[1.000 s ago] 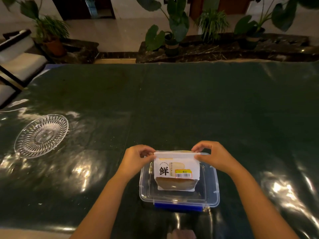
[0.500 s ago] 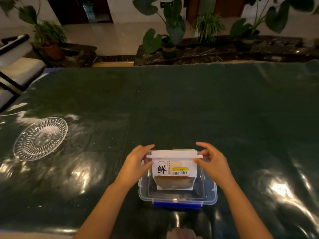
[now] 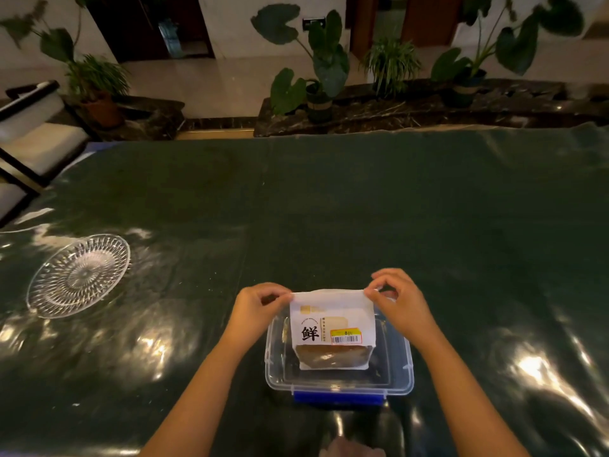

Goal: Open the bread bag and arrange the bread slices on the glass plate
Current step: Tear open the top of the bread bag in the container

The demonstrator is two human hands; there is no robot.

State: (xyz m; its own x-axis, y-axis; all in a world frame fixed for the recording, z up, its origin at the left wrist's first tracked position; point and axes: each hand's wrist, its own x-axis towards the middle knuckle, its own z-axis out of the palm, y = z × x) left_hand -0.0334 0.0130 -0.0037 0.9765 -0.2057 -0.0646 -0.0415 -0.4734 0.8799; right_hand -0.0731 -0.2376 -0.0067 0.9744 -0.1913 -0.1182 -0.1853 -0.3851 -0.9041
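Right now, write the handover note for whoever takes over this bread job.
Left hand: pinching the top left corner of the bread bag.
Right hand: pinching the top right corner.
The bag stands upright in the clear plastic container with a blue latch, near the table's front edge. Its top looks closed; bread shows through the lower window.
The glass plate sits far to the left on the dark table cover, with nothing on it.
Done: bag gripped at both corners.
Left: open the bag, take the slices out, arrange them on the plate.
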